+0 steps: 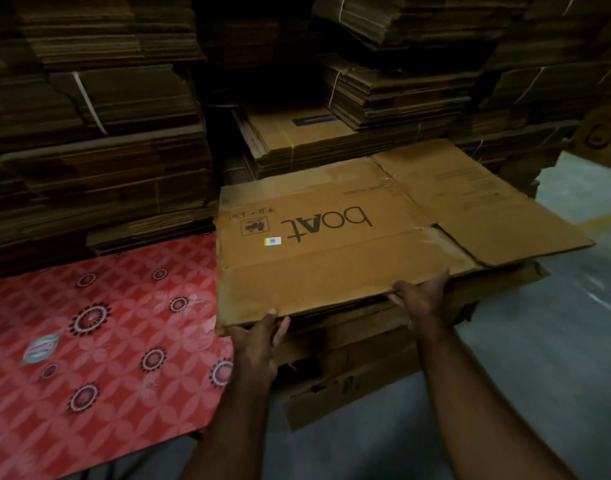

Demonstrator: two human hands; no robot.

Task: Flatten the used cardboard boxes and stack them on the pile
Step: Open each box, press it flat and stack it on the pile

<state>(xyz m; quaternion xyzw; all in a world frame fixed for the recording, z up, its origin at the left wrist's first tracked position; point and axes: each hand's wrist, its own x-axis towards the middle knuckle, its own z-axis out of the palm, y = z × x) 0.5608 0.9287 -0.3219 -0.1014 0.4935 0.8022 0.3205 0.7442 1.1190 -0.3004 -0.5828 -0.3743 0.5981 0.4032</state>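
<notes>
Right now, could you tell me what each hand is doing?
Left hand: grips the near edge of the flattened box.
Right hand: grips the same near edge, further right.

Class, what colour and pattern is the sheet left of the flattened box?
Red sheet with dark floral medallions; head view.

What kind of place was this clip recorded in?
Probably a warehouse or packing storeroom. Strapped bundles of flattened cartons rise in tall stacks behind, the floor is bare concrete, and both hands hold a flattened printed box on a low cardboard pile.
</notes>
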